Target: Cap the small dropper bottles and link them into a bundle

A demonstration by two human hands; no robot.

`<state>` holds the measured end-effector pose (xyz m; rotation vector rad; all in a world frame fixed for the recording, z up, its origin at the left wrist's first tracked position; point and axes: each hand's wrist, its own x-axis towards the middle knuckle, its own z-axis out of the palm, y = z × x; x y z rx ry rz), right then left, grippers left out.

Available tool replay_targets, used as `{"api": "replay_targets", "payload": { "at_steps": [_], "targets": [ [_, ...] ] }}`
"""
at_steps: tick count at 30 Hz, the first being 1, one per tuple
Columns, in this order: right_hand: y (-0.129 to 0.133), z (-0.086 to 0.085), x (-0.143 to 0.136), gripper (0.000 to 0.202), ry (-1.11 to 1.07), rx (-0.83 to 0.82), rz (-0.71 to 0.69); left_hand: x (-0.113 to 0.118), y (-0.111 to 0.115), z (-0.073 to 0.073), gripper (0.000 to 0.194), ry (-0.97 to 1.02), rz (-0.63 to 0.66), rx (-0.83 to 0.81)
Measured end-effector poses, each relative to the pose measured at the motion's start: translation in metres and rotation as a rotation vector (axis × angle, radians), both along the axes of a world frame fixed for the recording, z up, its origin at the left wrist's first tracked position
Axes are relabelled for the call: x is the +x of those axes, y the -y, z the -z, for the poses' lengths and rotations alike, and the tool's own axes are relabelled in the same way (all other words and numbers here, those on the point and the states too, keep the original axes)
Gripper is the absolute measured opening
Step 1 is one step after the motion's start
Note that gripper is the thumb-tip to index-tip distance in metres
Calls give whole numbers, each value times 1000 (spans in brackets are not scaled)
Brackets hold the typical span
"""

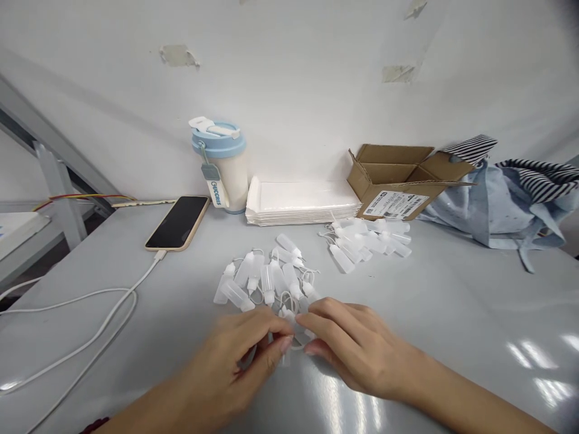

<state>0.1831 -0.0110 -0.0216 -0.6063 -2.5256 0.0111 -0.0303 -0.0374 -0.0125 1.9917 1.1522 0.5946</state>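
Small translucent plastic squeeze bottles [268, 283] with white caps and thin cap straps lie in a loose pile at the middle of the grey table. My left hand [226, 364] is at the near edge of this pile, thumb and forefinger pinched on a bottle that is mostly covered by the fingers. From the right, my right hand [362, 346] meets it, its thumb and forefinger closed about another bottle [304, 335] close to the left fingertips. Both hands are slightly blurred, and the caps at the fingertips are partly hidden. A second heap of such bottles [362, 240] sits farther back on the right.
Against the wall stand a blue-lidded cup [233, 175], a stack of white padded envelopes [303, 202] and an open cardboard box [393, 187]. A light blue cloth bag [484, 205] lies at right. On the left, a phone [178, 223] is plugged into a white cable [122, 316].
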Motion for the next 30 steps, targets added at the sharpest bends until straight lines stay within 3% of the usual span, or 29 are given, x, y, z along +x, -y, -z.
{"api": "replay_targets", "payload": {
  "at_steps": [16, 30],
  "targets": [
    [2, 2, -1, 20, 7, -3, -5, 3, -1, 0, 22, -4, -19, 25],
    [3, 0, -3, 19, -45, -47, -8, 1, -1, 3, 19, 16, 41, -17]
  ]
}}
